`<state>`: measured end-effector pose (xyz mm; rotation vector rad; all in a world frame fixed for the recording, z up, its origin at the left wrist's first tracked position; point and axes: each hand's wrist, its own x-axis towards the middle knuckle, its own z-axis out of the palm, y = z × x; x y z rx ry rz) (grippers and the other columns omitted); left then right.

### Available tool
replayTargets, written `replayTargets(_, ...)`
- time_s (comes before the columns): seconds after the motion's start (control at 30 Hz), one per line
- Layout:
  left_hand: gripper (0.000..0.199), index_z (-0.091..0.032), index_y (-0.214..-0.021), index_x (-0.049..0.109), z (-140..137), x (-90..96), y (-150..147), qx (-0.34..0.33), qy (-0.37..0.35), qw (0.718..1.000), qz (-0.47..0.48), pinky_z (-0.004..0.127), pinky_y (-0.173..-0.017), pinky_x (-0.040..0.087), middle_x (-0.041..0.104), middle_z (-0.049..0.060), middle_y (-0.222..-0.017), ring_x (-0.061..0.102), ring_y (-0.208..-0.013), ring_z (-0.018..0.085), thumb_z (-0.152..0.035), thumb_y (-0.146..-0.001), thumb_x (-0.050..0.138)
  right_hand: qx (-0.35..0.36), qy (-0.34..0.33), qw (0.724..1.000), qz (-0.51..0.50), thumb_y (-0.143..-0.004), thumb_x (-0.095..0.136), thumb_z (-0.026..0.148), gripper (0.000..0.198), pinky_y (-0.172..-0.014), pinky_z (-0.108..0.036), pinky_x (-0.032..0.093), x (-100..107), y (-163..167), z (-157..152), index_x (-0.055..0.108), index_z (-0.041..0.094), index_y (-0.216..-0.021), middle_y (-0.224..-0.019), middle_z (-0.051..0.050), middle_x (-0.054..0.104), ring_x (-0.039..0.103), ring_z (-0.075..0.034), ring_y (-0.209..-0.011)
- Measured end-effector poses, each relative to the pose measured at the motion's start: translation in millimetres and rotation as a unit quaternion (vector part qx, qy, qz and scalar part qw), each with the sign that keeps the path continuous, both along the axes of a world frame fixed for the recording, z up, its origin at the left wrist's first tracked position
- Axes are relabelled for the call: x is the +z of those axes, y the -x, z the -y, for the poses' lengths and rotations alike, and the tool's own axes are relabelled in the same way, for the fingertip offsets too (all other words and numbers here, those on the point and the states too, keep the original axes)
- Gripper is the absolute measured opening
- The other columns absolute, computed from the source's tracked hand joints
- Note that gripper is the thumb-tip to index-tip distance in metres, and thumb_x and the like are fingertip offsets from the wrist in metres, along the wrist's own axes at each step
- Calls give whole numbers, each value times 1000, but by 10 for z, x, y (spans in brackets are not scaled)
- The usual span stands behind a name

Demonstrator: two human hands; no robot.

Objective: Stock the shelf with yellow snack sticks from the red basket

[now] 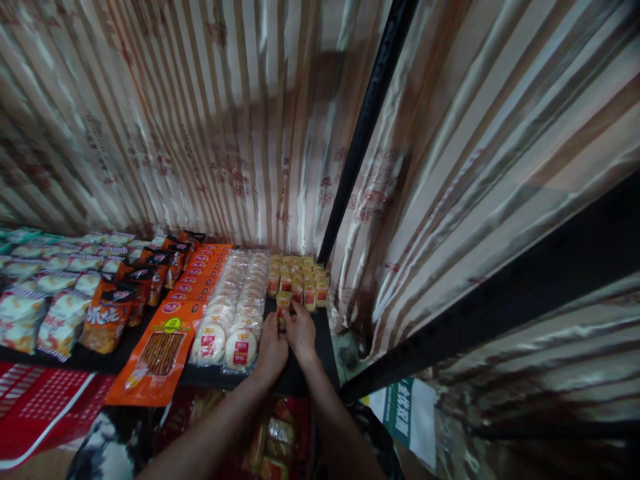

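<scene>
Over the right end of the black shelf (320,347), both my hands close on one small yellow snack pack (283,301) with a red label. My left hand (273,347) grips it from the left, and my right hand (300,330) from the right. Just behind it stand rows of matching yellow packs (310,293). To the left lie two rows of round white crackers (240,347) in clear wrappers with red labels. Beside those is a row of flat orange snack bags (160,350), the front one showing brown sticks.
Dark orange bags (107,320) and white snack packs (63,320) fill the shelf further left. Below are a red basket (45,413) and a container of yellow packs (277,433). A black post (367,127) and striped curtain (240,120) stand behind; a black beam (480,293) crosses at right.
</scene>
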<state>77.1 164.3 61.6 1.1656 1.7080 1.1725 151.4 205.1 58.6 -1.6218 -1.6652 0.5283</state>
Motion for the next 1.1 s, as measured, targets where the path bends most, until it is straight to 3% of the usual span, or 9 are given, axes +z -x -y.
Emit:
replayTargets(0.13, 40, -11, -114, 53, -62, -7, 21, -18, 13, 1000, 10, 35, -106, 23, 47, 14, -129, 39, -122, 20, -18, -77, 38, -2, -9, 1000, -16, -78, 46, 25, 36, -83, -31, 45, -130, 11, -37, 58, 17, -112, -110, -11, 59, 60, -19, -90)
replayTargets(0.4, 39, -11, -113, 54, -133, -16, -37, -16, -3, 1000, 17, 35, -106, 25, 48, 14, -128, 41, -121, 20, -25, -80, 39, 11, -7, 997, -77, -80, 41, 28, 44, -77, -32, 48, -287, -33, -94, 51, 11, -119, -115, -15, 56, 62, -16, -72)
replayTargets(0.53, 40, -12, -115, 53, -165, -33, -63, -13, -5, 1000, 15, 37, -107, 22, 43, 13, -133, 37, -124, 20, -28, -81, 39, 23, -37, 995, -92, -78, 38, 19, 43, -83, -33, 46, -373, -17, -160, 52, 17, -119, -116, -10, 57, 60, -17, -86)
replayTargets(0.73, 43, -10, -115, 52, -277, -92, -93, 7, -21, 1000, 7, 33, -107, 23, 45, 14, -129, 39, -122, 19, -27, -80, 37, 17, -65, 994, -89, -76, 31, 17, 48, -93, -37, 41, -459, 33, -198, 49, 14, -121, -123, -12, 52, 49, -20, -111)
replayTargets(1.1, 45, -7, -118, 50, -362, -24, -33, 6, -14, 999, -33, 36, -107, 23, 45, 16, -130, 39, -122, 21, -27, -80, 36, -13, -52, 997, -60, -77, 31, 16, 51, -94, -35, 40, -493, 131, -242, 43, 18, -127, -127, -12, 44, 44, -19, -117)
